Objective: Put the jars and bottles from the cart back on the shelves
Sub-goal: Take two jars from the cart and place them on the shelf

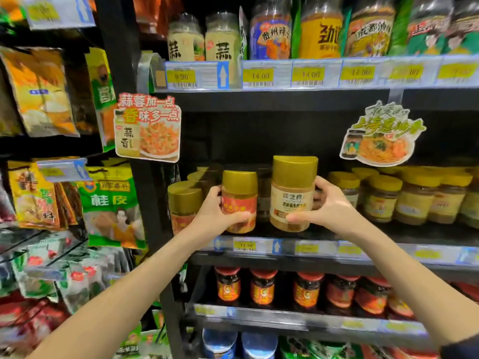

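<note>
My left hand [217,213] grips a gold-capped jar with a red-orange label [239,195], held upright at the front of the middle shelf [324,248]. My right hand [324,204] grips a taller gold-capped jar with a white label [293,193], also upright, just right of the first jar. Both jars sit at or just above the shelf's front edge; whether their bases touch it I cannot tell. A similar gold-capped jar [182,203] stands on the shelf to the left of my left hand. The cart is out of view.
Yellow-lidded jars [414,198] fill the right of the middle shelf. Red-lidded dark sauce jars [305,291] line the shelf below. Tall seasoning jars [321,29] stand on the shelf above. Hanging spice packets [111,206] crowd the left rack. A paper promo sign [147,130] juts from the black upright.
</note>
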Demonstrator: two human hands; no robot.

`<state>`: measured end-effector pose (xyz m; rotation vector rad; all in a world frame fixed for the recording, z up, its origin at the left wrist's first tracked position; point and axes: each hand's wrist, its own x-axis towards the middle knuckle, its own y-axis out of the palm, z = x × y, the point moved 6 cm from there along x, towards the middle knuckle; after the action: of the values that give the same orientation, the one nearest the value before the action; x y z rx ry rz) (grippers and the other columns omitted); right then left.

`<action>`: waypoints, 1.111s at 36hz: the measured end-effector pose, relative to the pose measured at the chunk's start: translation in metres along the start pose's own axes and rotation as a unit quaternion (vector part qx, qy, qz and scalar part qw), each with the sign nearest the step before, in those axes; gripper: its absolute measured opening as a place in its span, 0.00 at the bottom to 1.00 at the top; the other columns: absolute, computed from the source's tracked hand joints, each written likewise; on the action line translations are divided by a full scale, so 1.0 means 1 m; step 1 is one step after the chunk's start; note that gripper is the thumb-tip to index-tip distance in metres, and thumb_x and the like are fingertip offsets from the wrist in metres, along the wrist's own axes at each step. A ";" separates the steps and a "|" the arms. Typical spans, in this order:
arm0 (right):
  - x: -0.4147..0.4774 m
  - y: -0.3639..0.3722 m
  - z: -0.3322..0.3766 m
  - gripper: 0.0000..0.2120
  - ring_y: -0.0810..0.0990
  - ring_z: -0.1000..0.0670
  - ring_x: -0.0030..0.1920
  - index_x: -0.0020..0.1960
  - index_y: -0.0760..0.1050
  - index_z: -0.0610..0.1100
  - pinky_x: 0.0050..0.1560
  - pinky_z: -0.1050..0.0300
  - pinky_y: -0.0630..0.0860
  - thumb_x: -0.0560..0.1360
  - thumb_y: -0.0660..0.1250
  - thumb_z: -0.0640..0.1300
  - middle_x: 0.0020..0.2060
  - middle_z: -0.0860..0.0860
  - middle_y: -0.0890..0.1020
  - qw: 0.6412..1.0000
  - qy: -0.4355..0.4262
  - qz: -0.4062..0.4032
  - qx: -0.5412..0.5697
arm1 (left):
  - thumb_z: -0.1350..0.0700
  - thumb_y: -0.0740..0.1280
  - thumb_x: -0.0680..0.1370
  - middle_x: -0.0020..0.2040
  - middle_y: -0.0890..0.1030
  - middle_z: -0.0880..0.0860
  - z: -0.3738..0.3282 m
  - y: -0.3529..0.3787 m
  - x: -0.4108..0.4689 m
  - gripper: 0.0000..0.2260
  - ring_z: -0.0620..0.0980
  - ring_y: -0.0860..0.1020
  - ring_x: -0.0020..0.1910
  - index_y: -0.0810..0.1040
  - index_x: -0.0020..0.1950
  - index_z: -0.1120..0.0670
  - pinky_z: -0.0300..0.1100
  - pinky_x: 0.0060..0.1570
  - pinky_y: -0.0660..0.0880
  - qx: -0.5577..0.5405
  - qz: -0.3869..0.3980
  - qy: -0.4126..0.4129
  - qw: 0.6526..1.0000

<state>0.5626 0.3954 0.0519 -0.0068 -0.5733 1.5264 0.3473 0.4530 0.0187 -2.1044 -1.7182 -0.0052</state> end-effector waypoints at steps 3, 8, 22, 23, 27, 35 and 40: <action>0.006 -0.005 -0.004 0.32 0.83 0.59 0.45 0.55 0.71 0.54 0.42 0.65 0.80 0.55 0.81 0.42 0.47 0.54 0.83 1.000 0.003 0.010 -0.009 | 0.58 0.76 0.68 0.59 0.76 0.53 0.004 0.004 0.005 0.37 0.45 0.77 0.53 0.58 0.71 0.56 0.37 0.50 0.74 0.011 -0.005 -0.019 1.000; 0.014 -0.008 -0.014 0.39 0.83 0.59 0.45 0.62 0.70 0.47 0.41 0.66 0.79 0.53 0.80 0.46 0.47 0.53 0.83 0.999 0.012 0.031 0.000 | 0.54 0.76 0.68 0.57 0.76 0.50 0.020 0.004 0.011 0.35 0.46 0.77 0.54 0.61 0.68 0.56 0.46 0.59 0.74 0.047 -0.004 -0.059 0.997; 0.019 -0.002 -0.031 0.37 0.83 0.62 0.45 0.65 0.67 0.45 0.39 0.68 0.78 0.60 0.79 0.38 0.49 0.54 0.81 0.998 0.015 0.067 -0.001 | 0.51 0.76 0.68 0.61 0.74 0.53 0.026 0.003 0.009 0.35 0.51 0.75 0.59 0.59 0.68 0.54 0.46 0.59 0.74 0.137 0.014 -0.094 0.986; 0.019 -0.002 -0.032 0.37 0.83 0.61 0.45 0.65 0.66 0.45 0.40 0.68 0.78 0.60 0.79 0.38 0.49 0.54 0.82 0.998 0.016 0.069 0.000 | 0.51 0.76 0.68 0.61 0.74 0.53 0.025 0.003 0.009 0.35 0.50 0.75 0.60 0.59 0.67 0.54 0.44 0.57 0.73 0.144 0.013 -0.089 0.985; 0.017 -0.001 -0.032 0.36 0.83 0.61 0.45 0.64 0.67 0.46 0.39 0.68 0.78 0.60 0.79 0.39 0.49 0.54 0.82 0.998 0.016 0.065 -0.002 | 0.51 0.76 0.67 0.62 0.74 0.54 0.023 0.001 0.007 0.34 0.52 0.74 0.61 0.60 0.65 0.55 0.45 0.59 0.73 0.186 0.001 -0.071 0.980; 0.013 0.008 -0.027 0.33 0.81 0.66 0.43 0.61 0.67 0.48 0.38 0.72 0.76 0.61 0.78 0.38 0.48 0.57 0.80 0.998 0.015 0.058 0.010 | 0.47 0.78 0.64 0.61 0.76 0.54 0.025 -0.008 0.000 0.36 0.52 0.76 0.59 0.63 0.65 0.53 0.52 0.60 0.74 0.219 -0.066 -0.051 0.972; 0.010 0.012 -0.026 0.34 0.80 0.69 0.42 0.62 0.66 0.50 0.37 0.74 0.75 0.61 0.78 0.40 0.49 0.59 0.79 0.998 0.020 0.061 -0.002 | 0.45 0.78 0.62 0.61 0.77 0.53 0.024 -0.012 -0.008 0.38 0.51 0.76 0.59 0.65 0.67 0.53 0.49 0.59 0.75 0.254 -0.093 -0.024 0.963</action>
<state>0.5601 0.4141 0.0284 -0.0757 -0.5527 1.6406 0.3281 0.4551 -0.0010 -1.5779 -1.7129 0.3913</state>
